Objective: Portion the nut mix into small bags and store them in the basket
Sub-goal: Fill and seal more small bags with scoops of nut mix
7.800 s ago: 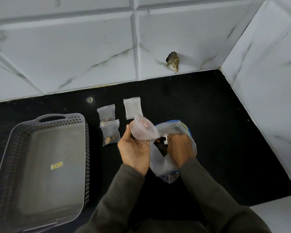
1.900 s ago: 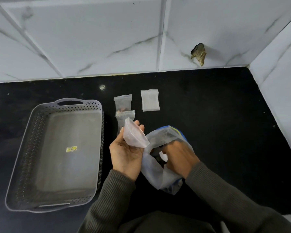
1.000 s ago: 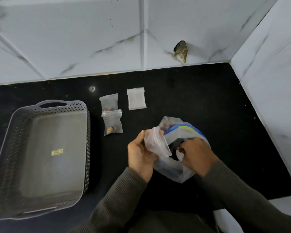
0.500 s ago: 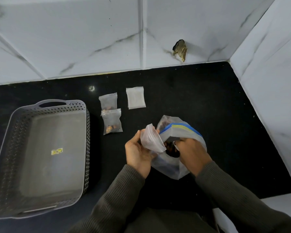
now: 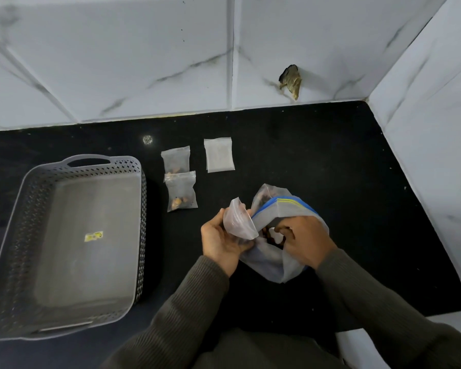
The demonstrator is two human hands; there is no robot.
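My left hand (image 5: 220,242) holds a small clear bag (image 5: 238,222) open at its mouth, right beside the big zip bag of nut mix (image 5: 274,258) with its blue and yellow strip. My right hand (image 5: 305,239) reaches into the big bag's mouth, fingers curled round pale nuts. Two small bags with nuts in them lie on the black counter, one behind (image 5: 176,162) the other (image 5: 181,191). One flat small bag (image 5: 219,155) lies to their right. The grey perforated basket (image 5: 8,230) stands at the left with nothing but a sticker inside.
The black counter (image 5: 330,161) ends at white marble-look tiled walls at the back and on the right. A dark broken spot (image 5: 290,81) marks the back wall. A white ledge shows at the bottom right.
My right hand has come up a little inside the big bag with nuts in its fingers. My left hand keeps holding the small bag beside it. The camera view shifted slightly.
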